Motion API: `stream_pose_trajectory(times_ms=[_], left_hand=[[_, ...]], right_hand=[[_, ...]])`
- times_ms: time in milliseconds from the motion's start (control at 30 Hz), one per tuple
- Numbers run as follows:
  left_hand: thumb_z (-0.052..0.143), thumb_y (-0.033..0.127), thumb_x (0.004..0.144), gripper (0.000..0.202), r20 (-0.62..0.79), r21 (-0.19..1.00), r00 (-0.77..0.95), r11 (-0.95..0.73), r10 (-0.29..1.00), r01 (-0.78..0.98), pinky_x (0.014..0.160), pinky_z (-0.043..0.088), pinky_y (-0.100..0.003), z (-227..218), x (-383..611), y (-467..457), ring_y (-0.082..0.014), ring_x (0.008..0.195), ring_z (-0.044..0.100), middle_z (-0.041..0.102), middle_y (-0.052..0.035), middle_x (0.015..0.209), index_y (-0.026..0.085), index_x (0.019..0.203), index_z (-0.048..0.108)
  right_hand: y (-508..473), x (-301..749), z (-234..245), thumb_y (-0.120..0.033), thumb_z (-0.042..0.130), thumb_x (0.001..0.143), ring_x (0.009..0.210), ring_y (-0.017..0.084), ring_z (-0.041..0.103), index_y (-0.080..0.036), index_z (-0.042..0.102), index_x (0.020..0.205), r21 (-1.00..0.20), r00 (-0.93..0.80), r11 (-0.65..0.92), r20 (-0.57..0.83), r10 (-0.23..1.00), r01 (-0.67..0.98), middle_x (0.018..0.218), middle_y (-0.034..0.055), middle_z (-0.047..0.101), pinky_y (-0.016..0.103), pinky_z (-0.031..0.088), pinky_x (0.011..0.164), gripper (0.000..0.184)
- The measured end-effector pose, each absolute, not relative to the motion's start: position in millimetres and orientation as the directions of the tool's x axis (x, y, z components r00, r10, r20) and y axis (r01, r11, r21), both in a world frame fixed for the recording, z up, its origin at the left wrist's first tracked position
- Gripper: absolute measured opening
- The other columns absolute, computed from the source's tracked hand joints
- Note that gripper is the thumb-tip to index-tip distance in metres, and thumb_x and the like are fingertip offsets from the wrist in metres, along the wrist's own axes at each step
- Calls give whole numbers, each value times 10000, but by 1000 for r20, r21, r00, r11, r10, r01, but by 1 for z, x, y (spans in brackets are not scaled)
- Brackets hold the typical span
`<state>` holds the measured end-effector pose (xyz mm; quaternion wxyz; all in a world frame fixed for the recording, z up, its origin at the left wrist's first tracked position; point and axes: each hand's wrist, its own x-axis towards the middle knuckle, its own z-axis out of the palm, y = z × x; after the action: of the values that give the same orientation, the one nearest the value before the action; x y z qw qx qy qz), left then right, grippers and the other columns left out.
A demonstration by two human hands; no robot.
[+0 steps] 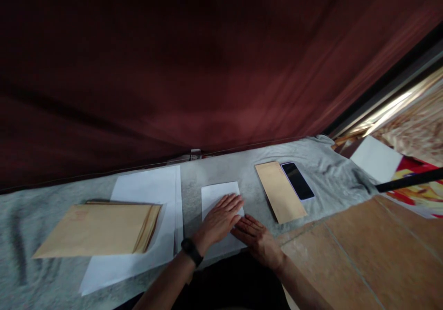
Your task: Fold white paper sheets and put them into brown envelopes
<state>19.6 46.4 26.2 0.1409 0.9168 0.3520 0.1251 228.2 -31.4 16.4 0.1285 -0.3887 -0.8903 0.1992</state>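
Observation:
A small white sheet of paper (218, 191) lies on the grey cloth in front of me; whether it is folded I cannot tell. My left hand (221, 215), with a black band on its wrist, rests flat on this paper, fingers stretched toward the upper right. At the paper's lower right edge lies my right hand (258, 238), its fingers extended and close to my left hand's fingertips. Part of the sheet is hidden under both hands. Neither hand grips anything.
Left of me, a stack of brown envelopes (100, 229) lies on larger white sheets (148, 183). To the right are a single brown envelope (279, 192) and a phone (297, 181). A dark red curtain (207, 70) hangs behind the grey cloth (238, 162). Tiled floor (346, 245) shows at lower right.

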Motion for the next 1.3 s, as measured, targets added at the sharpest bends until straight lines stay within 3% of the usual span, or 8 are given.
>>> stream_pose_trajectory(times_ms=[200,400,600,767,867,967,1100,1300], left_hand=[[417,312,1037,507,167,218,718,-735,676,642,1265,214,-404,7,13,60,-162,1516,294,384,-20,1617,247,1539,385],[375,339,1036,544,175,203,506,-534,845,821,1255,239,-461,-1,-31,75,-223,1500,339,401,-95,1600,171,1553,366],[345,320,1034,532,139,376,287,-319,948,870,1243,276,-501,5,-29,63,-258,1506,324,404,-128,1594,142,1531,406],[394,319,1041,488,90,629,421,-379,903,679,1212,363,-429,21,-47,-9,-193,1494,352,398,-28,1611,301,1529,402],[588,322,955,647,36,611,502,-417,864,673,1205,374,-463,25,-67,-49,-235,1505,331,370,-21,1626,339,1555,345],[606,155,890,745,11,535,493,-422,870,732,1220,352,-480,23,-72,-65,-232,1504,332,373,-17,1624,322,1562,332],[440,-81,732,827,24,496,446,-398,894,772,1221,369,-455,15,-61,-58,-197,1480,377,455,-12,1575,270,1480,479],[417,-76,713,636,92,519,445,-425,891,742,1157,460,-436,11,-53,-64,-195,1362,534,634,-23,1407,233,1198,687]], right_hand=[[-32,232,11,-102,508,798,1466,219,398,-263,470,1505,-468,-689,627,52,723,623,1574,42,451,480,315,1232,726],[-31,232,12,-115,510,827,1473,224,385,-263,440,1524,-484,-691,626,57,720,612,1584,34,438,476,315,1233,716],[-33,234,5,-113,524,824,1472,245,383,-249,426,1533,-482,-694,621,37,719,618,1598,53,416,510,296,1237,729],[-34,238,-1,-211,521,915,1471,243,384,-264,391,1550,-509,-689,625,83,720,592,1597,49,419,510,299,1235,650],[-34,239,-3,-230,504,938,1463,239,398,-268,385,1553,-517,-687,628,101,719,581,1587,47,437,505,308,1232,628],[-33,240,-3,-258,476,958,1456,240,410,-268,389,1552,-519,-685,639,132,716,568,1578,48,450,508,314,1228,600],[-33,242,-1,-345,394,1016,1441,234,434,-274,396,1547,-543,-693,654,170,701,528,1557,44,481,503,318,1227,536],[-40,247,2,-381,399,1035,1408,234,479,-283,418,1533,-565,-681,648,194,706,511,1512,51,536,499,340,1215,508]])
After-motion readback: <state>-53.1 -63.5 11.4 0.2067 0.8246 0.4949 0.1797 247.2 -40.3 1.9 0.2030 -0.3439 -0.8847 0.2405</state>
